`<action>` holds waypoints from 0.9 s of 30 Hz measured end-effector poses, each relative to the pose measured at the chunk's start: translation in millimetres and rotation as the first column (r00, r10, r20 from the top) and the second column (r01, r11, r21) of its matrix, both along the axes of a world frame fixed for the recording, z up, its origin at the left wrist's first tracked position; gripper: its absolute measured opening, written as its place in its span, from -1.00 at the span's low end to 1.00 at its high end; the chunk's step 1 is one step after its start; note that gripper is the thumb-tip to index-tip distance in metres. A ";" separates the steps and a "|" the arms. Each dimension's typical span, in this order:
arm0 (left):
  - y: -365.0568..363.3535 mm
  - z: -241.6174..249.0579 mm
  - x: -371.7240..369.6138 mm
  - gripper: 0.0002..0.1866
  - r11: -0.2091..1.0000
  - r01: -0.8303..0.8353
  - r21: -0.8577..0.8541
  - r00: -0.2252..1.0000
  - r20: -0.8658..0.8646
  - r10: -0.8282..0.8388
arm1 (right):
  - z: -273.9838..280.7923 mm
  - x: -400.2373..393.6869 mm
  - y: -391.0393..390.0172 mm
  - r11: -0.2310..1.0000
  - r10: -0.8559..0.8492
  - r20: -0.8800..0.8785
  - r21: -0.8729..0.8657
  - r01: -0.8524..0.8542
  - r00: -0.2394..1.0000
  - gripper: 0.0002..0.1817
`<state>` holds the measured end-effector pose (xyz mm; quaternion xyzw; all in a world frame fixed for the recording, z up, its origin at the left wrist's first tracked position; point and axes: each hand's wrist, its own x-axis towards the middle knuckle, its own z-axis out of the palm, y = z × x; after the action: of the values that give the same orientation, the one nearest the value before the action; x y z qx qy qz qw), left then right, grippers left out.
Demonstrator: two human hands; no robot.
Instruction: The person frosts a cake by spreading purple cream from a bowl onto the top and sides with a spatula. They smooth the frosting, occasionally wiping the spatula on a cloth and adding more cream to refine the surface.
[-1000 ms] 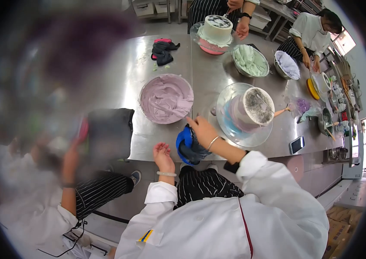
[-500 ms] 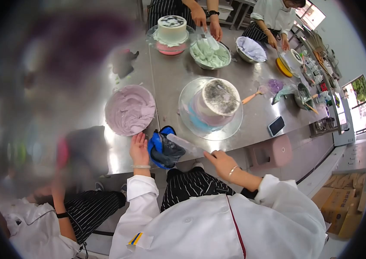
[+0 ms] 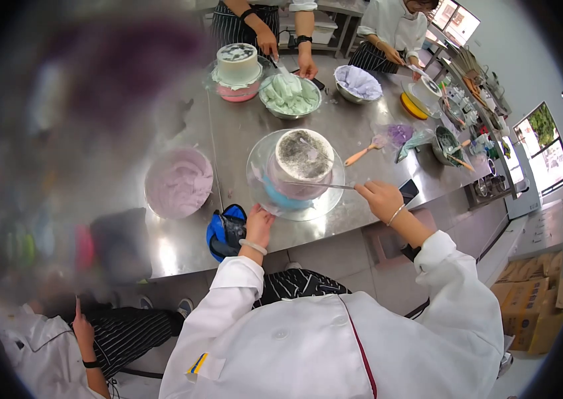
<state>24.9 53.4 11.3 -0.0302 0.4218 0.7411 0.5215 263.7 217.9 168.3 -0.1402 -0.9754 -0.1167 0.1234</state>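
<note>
My right hand (image 3: 382,201) is closed around the handle of a long thin spatula (image 3: 321,185), whose blade reaches left across the near side of the cake. The cake (image 3: 303,159) has a speckled grey-white top, pale purple sides and blue near its base, and stands on a clear round turntable (image 3: 259,157). At the turntable's near left edge is my left hand (image 3: 259,225), fingers extended, holding nothing. Just left of it lies a blue and black cloth (image 3: 226,232). Farther left sits a bowl of pale purple cream (image 3: 180,183).
Across the table (image 3: 228,130), one person works over green cream (image 3: 289,94) beside another cake (image 3: 237,64). Purple cream (image 3: 359,82), a wooden-handled spatula (image 3: 361,154) and a phone (image 3: 408,191) lie to the right. A co-worker's hand (image 3: 83,330) is at lower left.
My right hand has moved up, bringing the spatula from above the cloth to the cake. My left hand has shifted right, from beside the purple cream bowl to the turntable's edge.
</note>
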 end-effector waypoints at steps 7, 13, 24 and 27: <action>9.5 8.4 8.1 -0.49 0.998 -0.063 0.006 0.996 0.069 0.062 | -49.2 -8.1 4.5 0.999 -0.006 -0.073 -0.039 0.003 0.997 -0.73; 4.9 7.9 17.9 -0.58 1.000 0.003 0.001 0.994 0.110 -0.003 | -110.7 -8.8 0.1 0.976 -0.152 -0.114 -0.173 0.131 0.982 -0.71; -5.2 7.3 30.3 -0.58 0.984 0.176 0.007 0.974 0.145 -0.175 | -125.4 27.3 -54.2 0.474 -0.342 -0.103 -0.877 0.077 0.934 -0.89; -8.2 3.2 25.2 -0.54 0.977 0.206 -0.059 0.971 0.136 -0.197 | -133.6 47.6 -86.6 -0.003 -0.567 -0.009 -1.000 -0.014 0.824 -0.86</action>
<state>50.0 45.2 14.5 -0.0540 0.4146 0.6651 0.6188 311.3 131.3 34.7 -0.4036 -0.6800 0.5873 0.1729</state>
